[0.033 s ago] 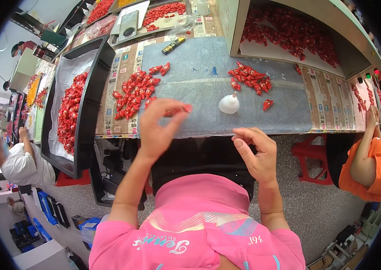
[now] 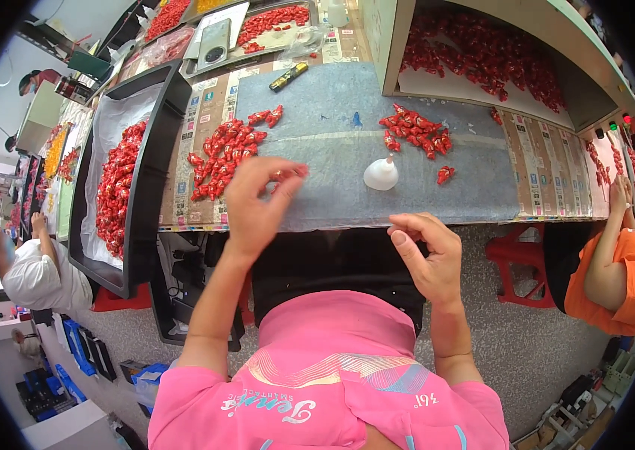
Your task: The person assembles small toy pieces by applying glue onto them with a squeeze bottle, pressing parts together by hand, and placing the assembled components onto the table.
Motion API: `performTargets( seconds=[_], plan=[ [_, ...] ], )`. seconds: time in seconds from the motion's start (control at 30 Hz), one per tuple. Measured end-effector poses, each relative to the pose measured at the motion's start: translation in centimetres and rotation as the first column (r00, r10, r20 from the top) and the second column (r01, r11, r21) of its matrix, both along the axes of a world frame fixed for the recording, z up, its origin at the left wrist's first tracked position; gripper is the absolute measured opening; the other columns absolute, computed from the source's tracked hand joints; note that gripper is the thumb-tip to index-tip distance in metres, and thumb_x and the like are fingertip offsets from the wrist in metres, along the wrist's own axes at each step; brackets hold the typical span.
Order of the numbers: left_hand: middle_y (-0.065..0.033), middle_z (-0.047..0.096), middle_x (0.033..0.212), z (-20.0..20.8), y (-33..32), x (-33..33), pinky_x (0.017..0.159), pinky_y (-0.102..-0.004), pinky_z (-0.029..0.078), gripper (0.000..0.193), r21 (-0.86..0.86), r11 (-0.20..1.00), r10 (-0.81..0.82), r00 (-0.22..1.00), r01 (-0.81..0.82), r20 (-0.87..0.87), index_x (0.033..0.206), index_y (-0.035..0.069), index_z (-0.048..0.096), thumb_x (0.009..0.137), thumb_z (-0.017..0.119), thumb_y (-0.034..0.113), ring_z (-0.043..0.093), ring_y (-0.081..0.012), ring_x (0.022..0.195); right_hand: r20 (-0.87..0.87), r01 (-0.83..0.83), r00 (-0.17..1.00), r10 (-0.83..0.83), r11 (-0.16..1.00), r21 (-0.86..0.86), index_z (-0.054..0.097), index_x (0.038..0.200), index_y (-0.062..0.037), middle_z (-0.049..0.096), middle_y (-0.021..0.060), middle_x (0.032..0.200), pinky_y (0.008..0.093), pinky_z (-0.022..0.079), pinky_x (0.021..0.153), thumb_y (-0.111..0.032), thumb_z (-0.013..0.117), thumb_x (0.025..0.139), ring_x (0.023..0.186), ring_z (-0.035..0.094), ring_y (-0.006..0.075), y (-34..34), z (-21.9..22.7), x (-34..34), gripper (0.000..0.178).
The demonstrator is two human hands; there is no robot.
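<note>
My left hand (image 2: 256,206) is raised over the near left part of the blue-grey mat (image 2: 325,154). Its thumb and fingertips are pinched on a small red piece (image 2: 299,171), partly hidden by the fingers. Beside that hand lies a pile of small red glossy figures (image 2: 223,154). My right hand (image 2: 436,259) hovers at the table's front edge, its thumb and fingers curved and apart, with nothing visible in them. Closest to it on the mat stands a white squeeze bottle (image 2: 382,174) with a thin tip. Another cluster of red figures (image 2: 416,133) lies behind the bottle, and a single red figure (image 2: 445,175) to its right.
A black tray (image 2: 148,161) of red pieces stands at the left. A yellow-and-black tube (image 2: 289,76) and a phone (image 2: 214,43) lie farther back. An open-fronted shelf box (image 2: 385,52) with red pieces stands back right. Co-workers sit on both sides.
My left hand has moved slightly left with the red piece between its fingers. My right hand has barely moved.
</note>
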State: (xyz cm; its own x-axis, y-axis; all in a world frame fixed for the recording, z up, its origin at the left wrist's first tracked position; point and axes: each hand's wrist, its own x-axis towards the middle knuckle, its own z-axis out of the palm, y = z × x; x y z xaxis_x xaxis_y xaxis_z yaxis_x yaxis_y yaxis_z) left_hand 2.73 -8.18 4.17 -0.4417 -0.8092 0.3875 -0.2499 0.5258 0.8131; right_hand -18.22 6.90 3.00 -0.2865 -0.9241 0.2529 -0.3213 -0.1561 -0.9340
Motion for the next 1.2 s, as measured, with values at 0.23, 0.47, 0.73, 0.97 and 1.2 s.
performTargets(
  seconds=[0.23, 0.47, 0.73, 0.97, 1.2],
  plan=[
    [-0.0093, 0.063, 0.082, -1.9, -4.4, 0.9, 0.075, -0.0363, 0.045, 0.015, -0.330, 0.930, 0.247, 0.940, -0.162, 0.235, 0.083, 0.003, 0.065, 0.070, 0.072, 0.004, 0.056, -0.0273, 0.087, -0.004, 0.081, 0.997, -0.081, 0.997, 0.010, 0.067, 0.100, -0.0010, 0.066, 0.0076, 0.085, 0.0236, 0.049, 0.066, -0.006, 0.066, 0.084, 0.071, 0.061, 0.0122, 0.1, -0.4, -1.0, 0.017],
    [-0.0100, 0.063, 0.083, -1.7, -4.1, 1.2, 0.077, -0.0377, 0.044, 0.010, -0.406, 0.905, 0.262, 0.922, -0.132, 0.285, 0.080, 0.002, 0.063, 0.071, 0.069, 0.002, 0.057, -0.0284, 0.085, -0.144, 0.201, 0.967, -0.210, 0.977, -0.073, 0.066, 0.097, -0.0006, 0.065, 0.0083, 0.084, 0.0247, 0.048, 0.062, -0.003, 0.066, 0.083, 0.068, 0.061, 0.0135, -1.8, -0.3, -2.7, 0.015],
    [-0.0087, 0.063, 0.087, -1.0, -0.3, -0.7, 0.080, -0.0366, 0.044, 0.012, -0.404, 0.909, 0.192, 0.963, -0.101, 0.190, 0.082, 0.003, 0.064, 0.071, 0.069, -0.001, 0.057, -0.0270, 0.089, -0.455, 0.191, 0.851, -0.263, 0.961, -0.199, 0.064, 0.101, -0.0021, 0.061, 0.0124, 0.100, 0.0384, 0.046, 0.081, 0.003, 0.064, 0.073, 0.094, 0.056, 0.0298, -5.7, -1.6, -3.8, 0.028],
    [-0.0086, 0.063, 0.087, -2.0, 2.9, -3.0, 0.079, -0.0359, 0.044, 0.014, -0.301, 0.953, 0.001, 0.989, 0.044, 0.147, 0.083, 0.003, 0.065, 0.071, 0.069, -0.002, 0.057, -0.0269, 0.087, -0.579, 0.170, 0.785, -0.221, 0.975, -0.141, 0.064, 0.096, -0.0040, 0.061, 0.0093, 0.093, 0.0380, 0.045, 0.082, -0.004, 0.067, 0.073, 0.091, 0.055, 0.0304, -10.2, -2.0, -4.2, 0.023],
    [-0.0090, 0.064, 0.087, -2.3, 4.2, -3.6, 0.075, -0.0343, 0.046, 0.015, -0.221, 0.972, -0.058, 0.994, 0.077, 0.092, 0.084, 0.003, 0.065, 0.071, 0.070, -0.003, 0.058, -0.0265, 0.084, -0.558, 0.193, 0.802, -0.214, 0.976, -0.098, 0.065, 0.092, -0.0054, 0.063, 0.0090, 0.090, 0.0378, 0.046, 0.079, -0.007, 0.069, 0.074, 0.089, 0.056, 0.0297, -9.1, -1.6, -5.0, 0.018]
  ],
)
